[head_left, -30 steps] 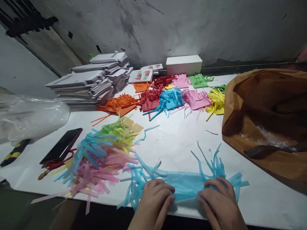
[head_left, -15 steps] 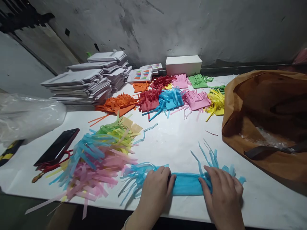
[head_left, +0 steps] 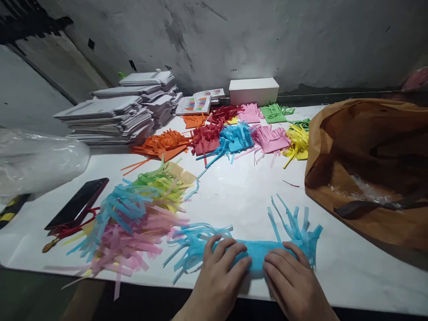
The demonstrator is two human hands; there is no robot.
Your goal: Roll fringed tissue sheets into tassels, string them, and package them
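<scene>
A blue tissue-paper tassel (head_left: 257,256) lies flat across the near edge of the white table, its cut strips fanning out at both ends. My left hand (head_left: 222,263) rests on the left part of its plain middle band, fingers spread and slightly bent. On the right part of the band lies my right hand (head_left: 289,272), palm down with the fingers stretched out. Both hands press on the paper rather than wrap round it. To the left is a loose heap of pink tassels (head_left: 130,236), with blue tassels (head_left: 123,203) and yellow-green ones (head_left: 160,183) on it.
Folded fringed tassels in several colours, one blue (head_left: 237,136), line the back. Behind them stand white paper stacks (head_left: 107,116) and a white box (head_left: 254,91). A phone (head_left: 78,203) and a plastic bag (head_left: 40,160) lie left; a brown bag (head_left: 321,151) stands open at right.
My right hand has slid left along the band, off the right-hand strips, which now show more fully. My left hand's fingers have spread out over the paper.
</scene>
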